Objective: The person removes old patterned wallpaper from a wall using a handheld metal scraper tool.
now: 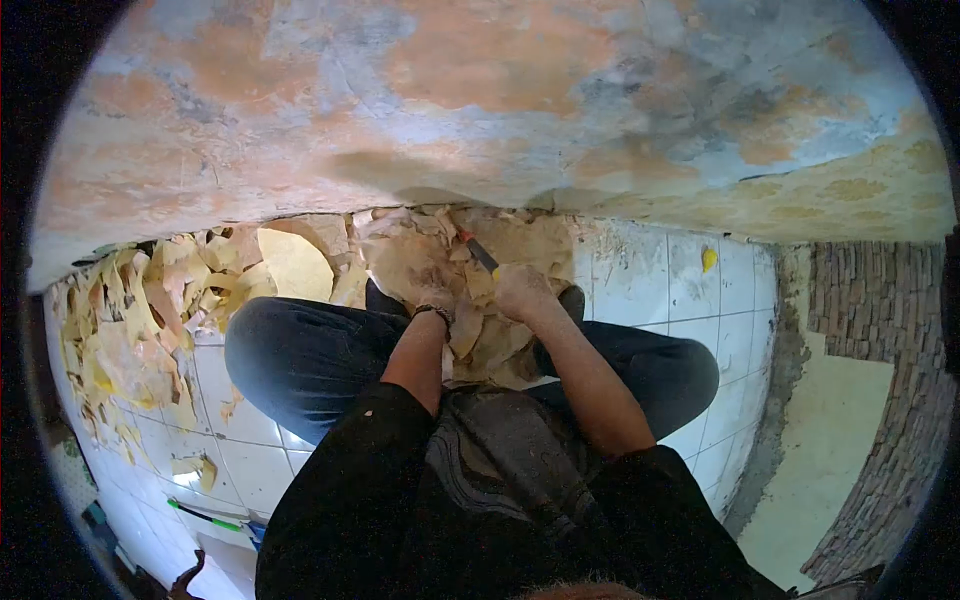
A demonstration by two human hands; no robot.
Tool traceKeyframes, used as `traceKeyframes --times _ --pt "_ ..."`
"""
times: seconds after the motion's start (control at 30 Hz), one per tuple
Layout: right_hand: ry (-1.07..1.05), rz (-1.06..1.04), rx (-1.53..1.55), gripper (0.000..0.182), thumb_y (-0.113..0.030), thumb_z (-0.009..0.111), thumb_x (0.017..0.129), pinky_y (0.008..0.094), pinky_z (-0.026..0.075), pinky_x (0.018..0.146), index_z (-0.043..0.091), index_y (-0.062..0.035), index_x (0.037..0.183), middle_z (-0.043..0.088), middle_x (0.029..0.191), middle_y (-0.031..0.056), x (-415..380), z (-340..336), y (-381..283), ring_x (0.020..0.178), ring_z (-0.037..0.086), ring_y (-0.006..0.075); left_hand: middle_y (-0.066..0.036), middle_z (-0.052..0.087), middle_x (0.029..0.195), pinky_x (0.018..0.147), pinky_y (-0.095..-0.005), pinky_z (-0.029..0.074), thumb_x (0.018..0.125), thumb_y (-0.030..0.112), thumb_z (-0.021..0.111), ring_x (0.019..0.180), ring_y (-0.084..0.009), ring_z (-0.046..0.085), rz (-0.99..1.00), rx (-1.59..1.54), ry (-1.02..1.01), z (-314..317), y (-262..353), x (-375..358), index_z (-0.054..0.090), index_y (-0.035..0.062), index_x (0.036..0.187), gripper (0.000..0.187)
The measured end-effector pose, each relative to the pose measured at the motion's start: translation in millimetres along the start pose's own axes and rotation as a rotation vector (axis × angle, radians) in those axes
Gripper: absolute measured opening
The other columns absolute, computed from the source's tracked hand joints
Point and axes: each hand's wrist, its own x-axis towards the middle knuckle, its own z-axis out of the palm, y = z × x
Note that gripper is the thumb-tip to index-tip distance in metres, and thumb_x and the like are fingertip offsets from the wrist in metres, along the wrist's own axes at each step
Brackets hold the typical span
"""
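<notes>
My right hand (522, 292) is wrapped round the end of a scraper (481, 254) with a black handle, orange near its blade. The tool slants up and left, and its blade end lies among torn wallpaper scraps (490, 335) at the foot of the wall. To the left of it, my left hand (433, 288) reaches down over the same scraps, fingers extended and dusty, a dark bracelet at the wrist. Both hands are between my bent knees. Patchy orange, grey and whitish plaster covers the wall (500, 110) in front.
A large heap of peeled wallpaper (140, 310) spreads over the white tiled floor (240, 465) on the left. A green-and-black tool (207, 513) lies at lower left. On the right, a yellow scrap (709, 260) rests near the wall, and stone-patterned covering (870, 300) borders a side wall.
</notes>
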Motion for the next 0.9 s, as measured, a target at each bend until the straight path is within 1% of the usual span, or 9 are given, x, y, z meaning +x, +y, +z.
traceKeyframes --times 0.1,0.3,0.4,0.5,0.57,0.6,0.67,0.77,0.9 --pt "0.007 -0.019 0.005 0.028 -0.018 0.050 0.087 0.0482 0.050 0.084 0.062 0.0028 0.102 0.065 0.101 0.0265 0 -3 -9 0.097 0.064 0.0401 -0.014 0.008 0.159 0.103 -0.0755 -0.004 0.095 0.047 0.039 0.146 -0.0350 0.003 -0.082 0.057 -0.061 -5 -4 -6 0.020 0.0220 0.152 0.065" --pt "0.019 -0.309 -0.258 0.029 -0.023 0.048 0.088 0.0494 0.050 0.082 0.065 -0.0009 0.096 0.066 0.098 0.0229 8 -9 39 0.094 0.063 0.0410 -0.010 0.023 0.156 0.110 -0.0547 0.020 0.095 0.024 0.047 0.142 -0.0273 0.023 0.019 -0.226 0.084 -17 11 1 0.031 0.0159 0.147 0.055" --pt "0.166 -0.039 -0.051 0.032 -0.027 0.049 0.089 0.0495 0.050 0.082 0.067 -0.0014 0.090 0.066 0.098 0.0235 -32 -52 83 0.091 0.063 0.0419 -0.006 0.030 0.154 0.110 -0.0456 0.030 0.095 0.018 0.047 0.140 -0.0232 0.030 0.098 -0.249 0.138 -31 23 -4 0.034 0.0137 0.146 0.052" --pt "0.226 0.187 -0.021 0.034 -0.030 0.051 0.087 0.0470 0.051 0.083 0.067 -0.0017 0.095 0.067 0.099 0.0237 -33 -44 135 0.093 0.064 0.0394 -0.003 0.041 0.147 0.109 -0.0424 0.033 0.096 0.020 0.046 0.136 -0.0229 0.037 0.286 -0.144 0.453 -23 37 9 0.036 0.0135 0.144 0.049" --pt "0.236 0.311 -0.064 0.037 -0.032 0.053 0.085 0.0446 0.053 0.084 0.068 -0.0023 0.102 0.067 0.101 0.0231 -25 -33 146 0.096 0.066 0.0367 -0.012 0.048 0.137 0.100 -0.0422 0.042 0.093 0.020 0.047 0.131 -0.0271 0.042 0.455 0.243 0.833 12 47 58 0.043 0.0136 0.139 0.047" --pt "0.167 0.326 -0.069 0.034 -0.028 0.054 0.085 0.0455 0.052 0.086 0.068 -0.0014 0.101 0.067 0.102 0.0229 -20 -23 138 0.098 0.065 0.0371 -0.012 0.048 0.137 0.100 -0.0422 0.042 0.093 0.020 0.047 0.131 -0.0271 0.042 0.463 0.244 0.829 9 46 54 0.043 0.0136 0.139 0.047" --pt "0.143 0.392 0.068 0.034 -0.021 0.054 0.083 0.0450 0.051 0.089 0.067 -0.0011 0.107 0.066 0.110 0.0216 -21 -24 96 0.104 0.064 0.0361 -0.013 0.045 0.141 0.107 -0.0438 0.036 0.092 0.021 0.047 0.132 -0.0285 0.041 0.407 -0.086 0.277 -13 39 49 0.041 0.0126 0.141 0.050" --pt "0.071 0.223 0.039 0.031 -0.020 0.054 0.082 0.0449 0.052 0.087 0.068 -0.0033 0.105 0.067 0.107 0.0198 -26 -28 33 0.101 0.065 0.0363 -0.012 0.048 0.139 0.108 -0.0440 0.033 0.091 0.023 0.048 0.129 -0.0299 0.044 0.269 0.254 0.457 32 19 80 0.046 0.0116 0.137 0.047" --pt "0.020 -0.107 -0.047 0.027 -0.021 0.057 0.078 0.0452 0.054 0.080 0.070 -0.0023 0.093 0.069 0.097 0.0209 24 28 -2 0.091 0.067 0.0371 -0.010 0.058 0.130 0.102 -0.0419 0.038 0.092 0.026 0.047 0.124 -0.0274 0.050 0.169 0.144 0.333 -8 -14 56 0.059 0.0162 0.128 0.039"
